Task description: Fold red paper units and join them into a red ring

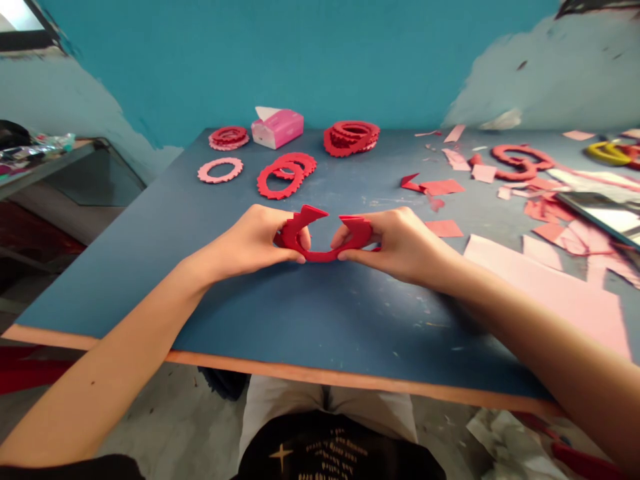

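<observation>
My left hand [245, 241] and my right hand [395, 243] both pinch a red scalloped foam ring [320, 255], which is bent and twisted between them above the blue tabletop [320, 313]. Its two ends rise near my fingers, and my fingers hide parts of it. Beyond my hands lie a pink scalloped ring [220, 170], a pair of overlapping red rings [283, 175], and two red ring stacks [353, 137] [229, 137].
A pink tissue box [277, 128] stands at the table's back edge. Red and pink paper scraps [545, 293] cover the right side, along with a yellow-handled tool [607, 153] and a tablet-like glossy sheet [600, 213]. The table's orange front edge [300, 370] runs below my arms.
</observation>
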The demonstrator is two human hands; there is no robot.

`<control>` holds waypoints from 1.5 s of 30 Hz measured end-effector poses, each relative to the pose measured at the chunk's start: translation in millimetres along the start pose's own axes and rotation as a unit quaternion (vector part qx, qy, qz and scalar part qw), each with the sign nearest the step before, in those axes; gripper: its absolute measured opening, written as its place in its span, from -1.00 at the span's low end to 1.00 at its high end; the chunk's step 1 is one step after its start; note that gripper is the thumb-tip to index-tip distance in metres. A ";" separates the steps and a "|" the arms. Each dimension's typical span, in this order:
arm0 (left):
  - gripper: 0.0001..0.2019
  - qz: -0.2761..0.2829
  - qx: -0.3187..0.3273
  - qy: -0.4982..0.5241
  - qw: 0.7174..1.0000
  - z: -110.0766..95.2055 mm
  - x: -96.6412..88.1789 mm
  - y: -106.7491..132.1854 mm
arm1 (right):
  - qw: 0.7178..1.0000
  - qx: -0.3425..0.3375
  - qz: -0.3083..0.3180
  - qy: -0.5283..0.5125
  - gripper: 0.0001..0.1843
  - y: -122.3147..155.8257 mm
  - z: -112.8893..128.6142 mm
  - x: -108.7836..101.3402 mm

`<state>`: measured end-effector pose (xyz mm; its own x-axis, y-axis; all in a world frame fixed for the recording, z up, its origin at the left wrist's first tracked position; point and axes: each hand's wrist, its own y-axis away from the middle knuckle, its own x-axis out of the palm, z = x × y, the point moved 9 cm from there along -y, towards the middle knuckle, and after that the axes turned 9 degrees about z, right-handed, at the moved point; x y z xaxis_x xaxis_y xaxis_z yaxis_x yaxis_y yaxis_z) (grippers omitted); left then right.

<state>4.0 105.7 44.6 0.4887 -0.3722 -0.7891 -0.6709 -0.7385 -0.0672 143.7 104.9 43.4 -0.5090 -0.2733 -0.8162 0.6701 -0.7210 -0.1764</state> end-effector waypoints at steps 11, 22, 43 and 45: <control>-0.84 0.008 -0.014 -0.044 0.999 0.4 -3.0 0.4 | 1.000 0.003 0.022 -0.011 -0.85 -0.7 -1.7 2.1; -0.86 -0.047 -0.016 0.041 0.998 -0.6 -16.7 4.7 | 0.999 0.005 0.002 -0.042 -0.84 2.6 -1.9 -10.7; -0.69 -0.090 0.052 0.181 0.978 -8.9 -4.9 -2.2 | 0.995 -0.009 -0.065 -0.075 -0.80 4.7 6.6 -14.6; -0.68 -0.107 0.063 0.174 0.977 -10.0 -5.9 -1.9 | 0.988 -0.032 -0.109 -0.102 -0.85 7.5 9.0 -18.7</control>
<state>8.0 103.7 55.6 0.7710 -0.4014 -0.4945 -0.5848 -0.7537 -0.3000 153.4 98.9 62.3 -0.7387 -0.2430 -0.6287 0.5619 -0.7371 -0.3754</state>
